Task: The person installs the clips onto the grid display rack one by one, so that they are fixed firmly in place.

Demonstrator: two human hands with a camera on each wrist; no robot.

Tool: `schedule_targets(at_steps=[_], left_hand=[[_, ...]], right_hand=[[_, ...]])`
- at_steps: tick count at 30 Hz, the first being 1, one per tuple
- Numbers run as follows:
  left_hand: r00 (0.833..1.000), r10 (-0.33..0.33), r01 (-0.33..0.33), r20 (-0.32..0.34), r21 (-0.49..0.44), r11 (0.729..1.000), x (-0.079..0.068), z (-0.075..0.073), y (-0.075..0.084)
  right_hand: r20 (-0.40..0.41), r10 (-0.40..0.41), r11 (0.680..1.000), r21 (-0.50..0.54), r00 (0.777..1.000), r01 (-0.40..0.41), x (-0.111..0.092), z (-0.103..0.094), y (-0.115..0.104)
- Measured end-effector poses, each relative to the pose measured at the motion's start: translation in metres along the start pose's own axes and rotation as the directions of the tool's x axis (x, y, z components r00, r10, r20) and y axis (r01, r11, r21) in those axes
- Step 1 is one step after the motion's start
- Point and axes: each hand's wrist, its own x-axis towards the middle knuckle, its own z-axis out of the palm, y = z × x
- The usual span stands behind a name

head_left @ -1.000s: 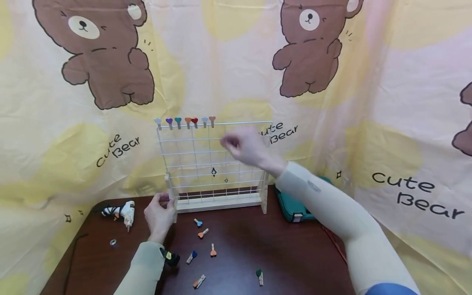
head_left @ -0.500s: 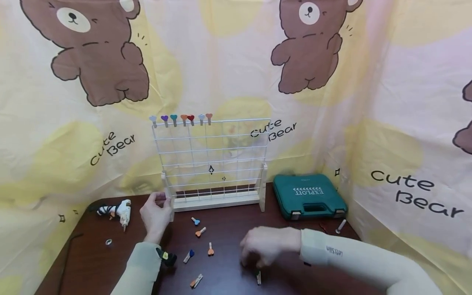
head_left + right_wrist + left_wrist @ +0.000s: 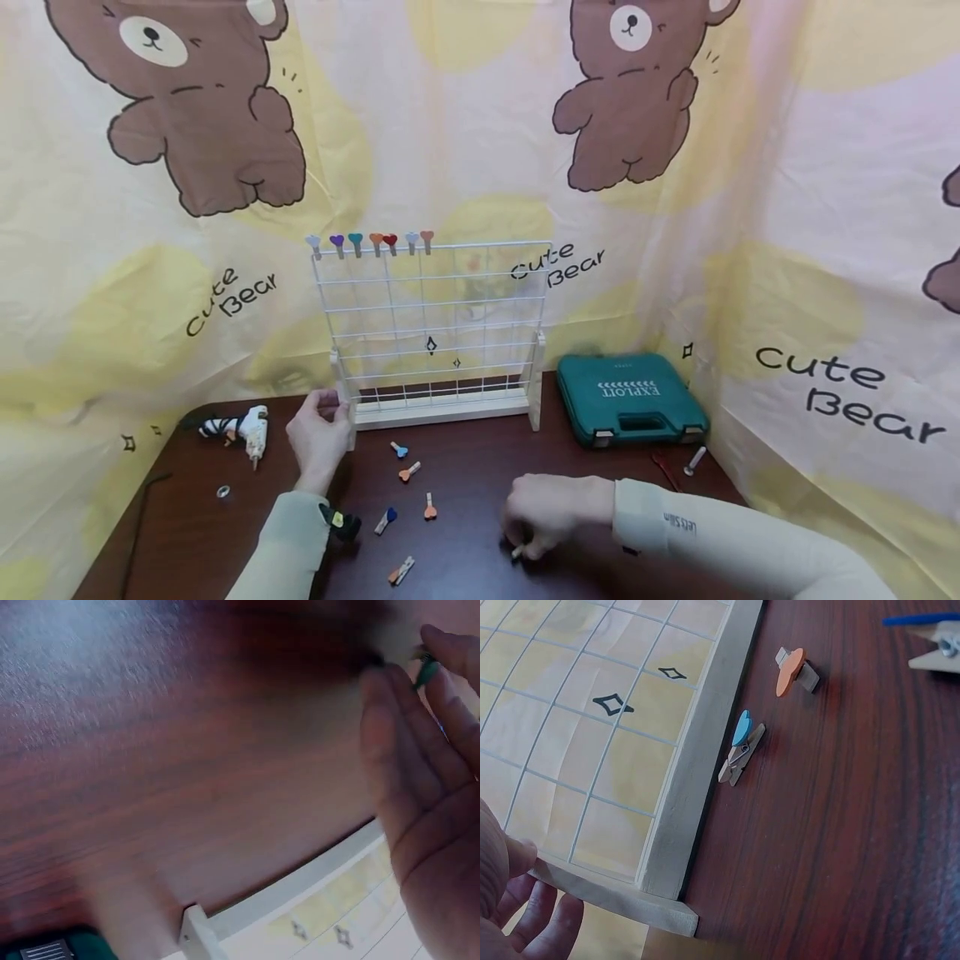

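Note:
A white wire grid rack with a wooden base [image 3: 442, 414] stands at the back of the table. My left hand [image 3: 317, 437] grips its left wooden foot [image 3: 615, 898], thumb on one side and fingers on the other. Several heart clothespins, one of them teal [image 3: 356, 242], are clipped along the left half of the top wire. Low over the table at front right, my right hand [image 3: 551, 510] pinches a small clothespin with a green heart [image 3: 426, 673] between thumb and fingertips. Its wooden part is mostly hidden by the fingers.
Loose clothespins lie between my hands: light blue [image 3: 399, 450], orange [image 3: 409, 472], another orange [image 3: 430, 507], dark blue [image 3: 386, 521] and a front orange [image 3: 401, 571]. A green tool case [image 3: 630, 400] sits at right. A glue gun [image 3: 251, 433] and a small ring [image 3: 223, 492] lie left.
My right hand has come down from in front of the grid to the table and picked up the green-heart clothespin. My left hand keeps its grip on the rack.

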Motion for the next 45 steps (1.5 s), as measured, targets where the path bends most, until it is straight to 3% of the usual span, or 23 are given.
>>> schedule_targets(at_steps=[5, 9, 12, 16, 19, 23, 26, 28, 32, 34, 39, 41, 43, 45], left_hand=[[1.0, -0.011, 0.011, 0.011, 0.005, 1.0, -0.002, 0.0, 0.0], [1.0, -0.003, 0.003, 0.004, 0.002, 1.0, -0.002, 0.001, -0.001], [1.0, 0.009, -0.009, -0.005, 0.001, 1.0, -0.001, 0.0, -0.002], [1.0, 0.019, -0.019, -0.006, 0.003, 1.0, 0.0, 0.0, -0.003], [1.0, 0.017, -0.017, -0.004, 0.004, 1.0, 0.001, -0.001, -0.003], [1.0, 0.012, -0.012, -0.001, 0.008, 1.0, 0.002, -0.002, -0.002], [1.0, 0.006, -0.006, 0.005, 0.009, 1.0, 0.003, -0.002, -0.001], [1.0, -0.002, 0.002, 0.009, 0.011, 1.0, 0.003, -0.002, 0.0], [1.0, -0.014, 0.014, 0.014, 0.015, 1.0, 0.004, -0.001, 0.001], [1.0, -0.012, 0.012, 0.014, 0.014, 1.0, 0.004, -0.001, 0.001], [1.0, -0.014, 0.013, 0.015, 0.012, 1.0, 0.003, -0.001, 0.002], [1.0, -0.013, 0.013, 0.012, 0.01, 1.0, 0.003, -0.001, 0.001], [1.0, -0.009, 0.009, 0.007, 0.008, 1.0, 0.002, -0.001, 0.0], [1.0, 0.0, -0.001, 0.004, 0.007, 1.0, 0.001, -0.001, -0.001]], right_hand=[[-0.163, 0.043, 0.994, 0.11, 0.986, -0.025, 0.001, -0.029, 0.014], [-0.35, 0.042, 0.989, 0.147, 0.936, 0.011, 0.0, -0.076, 0.023], [-0.48, 0.055, 0.989, 0.148, 0.875, 0.019, -0.001, -0.117, 0.028], [-0.589, 0.1, 0.993, 0.114, 0.802, -0.04, 0.002, -0.173, 0.03], [-0.677, 0.13, 0.991, 0.118, 0.725, -0.067, 0.008, -0.212, 0.031], [-0.774, 0.189, 0.982, 0.162, 0.604, -0.101, 0.017, -0.26, 0.031], [-0.817, 0.209, 0.976, 0.14, 0.538, -0.166, 0.022, -0.288, 0.031], [-0.837, 0.208, 0.971, 0.115, 0.507, -0.209, 0.026, -0.303, 0.033], [-0.849, 0.22, 0.957, 0.092, 0.481, -0.276, 0.035, -0.324, 0.036], [-0.834, 0.24, 0.952, 0.104, 0.496, -0.286, 0.039, -0.329, 0.037], [-0.778, 0.279, 0.947, 0.126, 0.562, -0.296, 0.049, -0.334, 0.039], [-0.771, 0.288, 0.945, 0.132, 0.568, -0.3, 0.051, -0.334, 0.038], [-0.793, 0.274, 0.944, 0.113, 0.544, -0.311, 0.051, -0.33, 0.037], [-0.839, 0.226, 0.947, 0.07, 0.496, -0.313, 0.049, -0.322, 0.035]])
